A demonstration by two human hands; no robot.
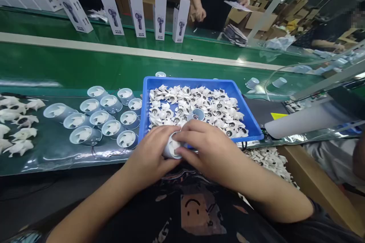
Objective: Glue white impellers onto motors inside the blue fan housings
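My left hand (pixel 152 150) wraps round a pale blue, cup-shaped fan housing (pixel 167 152) just in front of the tray. Inside its mouth sits a white fan blade wheel (pixel 173 145). My right hand (pixel 209 148) is closed over the same piece, thumb and fingers at the blade wheel; part of the grip is hidden. The blue plastic tray (pixel 191 81) beyond my hands holds many loose white blade wheels (pixel 228 112). Another pale blue housing (pixel 196 114) rests among them, with small dark parts visible inside. Left of the tray stand several housings (pixel 85 135) with blade wheels in them.
Loose blade wheels (pixel 23 133) lie at the far left. A green conveyor (pixel 114 60) runs behind, with upright printed boxes (pixel 137 13) along its far side. Co-workers stand beyond. To the right are a white cylinder (pixel 302 119) and a cardboard box (pixel 313 182).
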